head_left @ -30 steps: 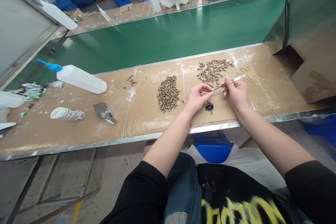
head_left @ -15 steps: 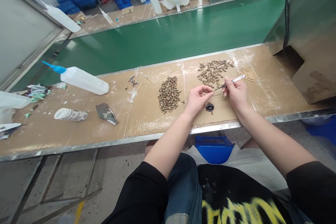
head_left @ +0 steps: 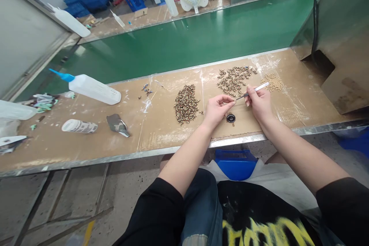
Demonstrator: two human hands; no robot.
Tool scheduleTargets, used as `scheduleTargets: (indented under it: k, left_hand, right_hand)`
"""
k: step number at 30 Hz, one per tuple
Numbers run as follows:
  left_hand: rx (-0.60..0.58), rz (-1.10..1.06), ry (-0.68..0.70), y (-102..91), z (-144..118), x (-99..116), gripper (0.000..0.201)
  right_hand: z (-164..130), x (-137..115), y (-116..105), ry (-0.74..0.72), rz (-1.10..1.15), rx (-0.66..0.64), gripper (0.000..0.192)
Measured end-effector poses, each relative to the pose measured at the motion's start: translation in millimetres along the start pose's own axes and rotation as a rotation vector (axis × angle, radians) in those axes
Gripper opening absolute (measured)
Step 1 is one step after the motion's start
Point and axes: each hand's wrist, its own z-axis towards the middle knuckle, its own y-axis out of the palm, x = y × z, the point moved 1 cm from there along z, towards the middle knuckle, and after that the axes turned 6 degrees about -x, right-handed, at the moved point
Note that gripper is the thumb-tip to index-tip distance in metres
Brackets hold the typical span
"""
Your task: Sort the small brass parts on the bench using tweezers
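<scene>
Pinching something too small to make out, your left hand [head_left: 216, 110] sits near the bench's [head_left: 86, 138] front edge, fingertips turned right. Your right hand [head_left: 259, 102] grips the tweezers [head_left: 251, 90], whose long axis runs from the upper right down-left, tip meeting the left fingertips. A small black disc [head_left: 230, 118] lies just below, between both hands.
</scene>
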Motion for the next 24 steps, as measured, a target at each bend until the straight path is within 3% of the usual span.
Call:
scheduleTargets:
  k: [24]
  left_hand:
    - [-0.039, 0.014, 0.011, -1.3, 1.5, -1.7, 0.025]
  right_hand:
    - [2.4, 1.7, 0.1, 0.044, 0.082, 0.027, 0.054]
